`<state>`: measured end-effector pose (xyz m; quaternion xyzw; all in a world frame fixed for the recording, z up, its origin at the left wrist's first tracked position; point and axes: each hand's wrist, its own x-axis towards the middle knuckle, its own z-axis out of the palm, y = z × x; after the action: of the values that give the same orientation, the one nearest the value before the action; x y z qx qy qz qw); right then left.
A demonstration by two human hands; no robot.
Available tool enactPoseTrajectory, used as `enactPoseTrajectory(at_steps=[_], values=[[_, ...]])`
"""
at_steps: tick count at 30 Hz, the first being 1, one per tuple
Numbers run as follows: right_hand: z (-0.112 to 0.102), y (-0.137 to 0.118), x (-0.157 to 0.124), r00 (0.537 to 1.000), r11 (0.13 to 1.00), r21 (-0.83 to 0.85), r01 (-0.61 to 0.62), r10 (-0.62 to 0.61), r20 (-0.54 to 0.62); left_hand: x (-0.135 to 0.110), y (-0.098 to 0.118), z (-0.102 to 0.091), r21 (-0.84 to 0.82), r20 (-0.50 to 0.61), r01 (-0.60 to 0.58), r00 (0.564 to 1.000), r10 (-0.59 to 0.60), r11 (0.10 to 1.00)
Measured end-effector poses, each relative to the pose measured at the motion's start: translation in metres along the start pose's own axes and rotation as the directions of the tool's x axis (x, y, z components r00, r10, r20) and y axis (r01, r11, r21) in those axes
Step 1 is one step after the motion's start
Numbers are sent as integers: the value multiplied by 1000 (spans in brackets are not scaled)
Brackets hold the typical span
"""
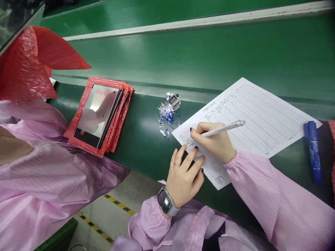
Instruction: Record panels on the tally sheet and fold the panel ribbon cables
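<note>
Green bench (235, 52) surface, glossy, is crossed by a pale strip toward the far side. Near the front edge a printed form sheet (261, 118) is laid at a slant. A white pen (225, 128) is clamped in the grip of the right hand (214, 143), its tip set on the sheet's lower left corner area, the fingers closed around the barrel. The left hand (183, 177) is rested flat, fingers spread apart and holding nothing, its fingertips pressed on the sheet's near edge just beside the right hand; a ring and a wristwatch (166, 201) are worn.

Just left of the sheet a metal tally counter (173, 100) is seen, with small blue and clear bits (166, 120) scattered below it. Farther left, a stack of red bubble-wrap sleeves (119, 118) is topped by a dark display panel (98, 113). A blue marker (312, 150) is lying to the right of the sheet. Another person's pink sleeve (47, 174) is seen at the left.
</note>
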<state>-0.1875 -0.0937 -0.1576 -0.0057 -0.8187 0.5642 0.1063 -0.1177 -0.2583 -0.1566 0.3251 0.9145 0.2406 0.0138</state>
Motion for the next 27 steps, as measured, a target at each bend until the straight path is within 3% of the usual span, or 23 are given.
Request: enactPoseTrajectory(at_steps=[19, 27], values=[[0, 1, 0, 1000, 1000, -15, 3, -2, 21, 2, 0, -1, 8, 16, 1, 1000, -1, 1000], [1, -1, 1, 1000, 1000, 12, -5, 6, -22, 0, 0, 1, 12, 17, 4, 1000, -4, 1000]])
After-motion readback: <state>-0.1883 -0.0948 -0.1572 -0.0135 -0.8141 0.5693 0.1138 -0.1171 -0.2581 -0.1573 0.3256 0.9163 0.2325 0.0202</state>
